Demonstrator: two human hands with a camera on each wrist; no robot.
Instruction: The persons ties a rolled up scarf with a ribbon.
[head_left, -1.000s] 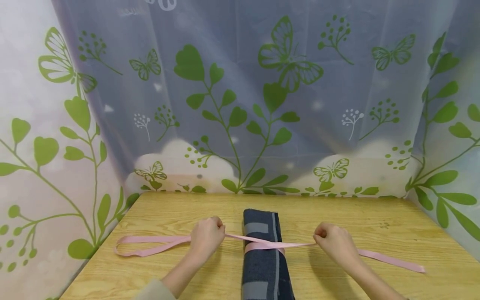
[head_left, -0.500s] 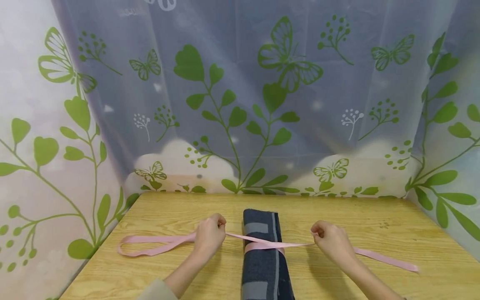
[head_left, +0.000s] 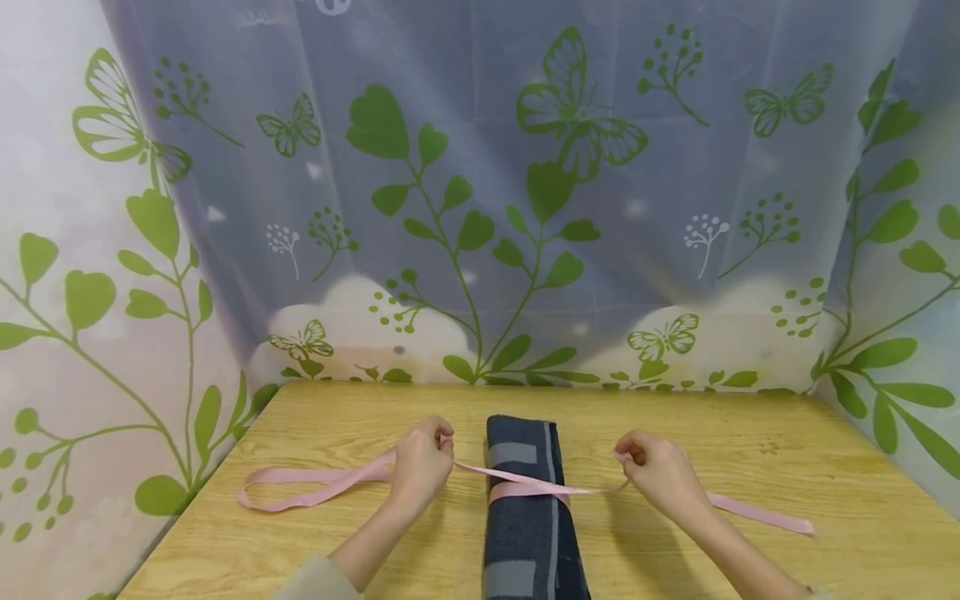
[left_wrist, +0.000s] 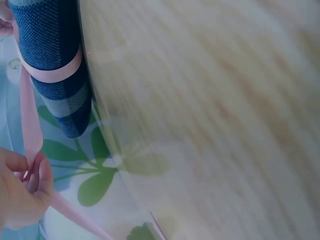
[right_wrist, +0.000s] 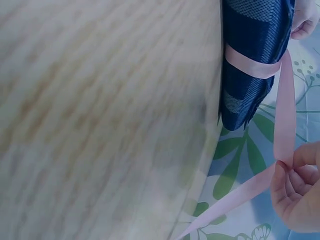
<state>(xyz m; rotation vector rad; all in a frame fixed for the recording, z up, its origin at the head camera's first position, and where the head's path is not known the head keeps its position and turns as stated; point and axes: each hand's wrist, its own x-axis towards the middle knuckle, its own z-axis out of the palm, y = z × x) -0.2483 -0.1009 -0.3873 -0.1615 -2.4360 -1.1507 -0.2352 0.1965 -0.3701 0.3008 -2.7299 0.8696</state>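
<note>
"Looking at our left hand [head_left: 422,462], what do we see it doing?"

"We see its thumb and fingers pinching the pink ribbon [head_left: 528,489], which makes a long loop out past that hand, on its left"

"And our right hand [head_left: 660,471]?"

"It pinches the same ribbon between thumb and finger, with a loose tail trailing beyond it to the right"

"Where do we find the dark blue cloth bundle [head_left: 520,533]?"

"Between our two hands, touching neither, on the wooden table [head_left: 750,433]; the ribbon goes around it, crosses over its top and runs out to both hands"

"What do we have beyond the hands?"

"A hanging sheet [head_left: 480,192] printed with green leaves and butterflies"
</note>
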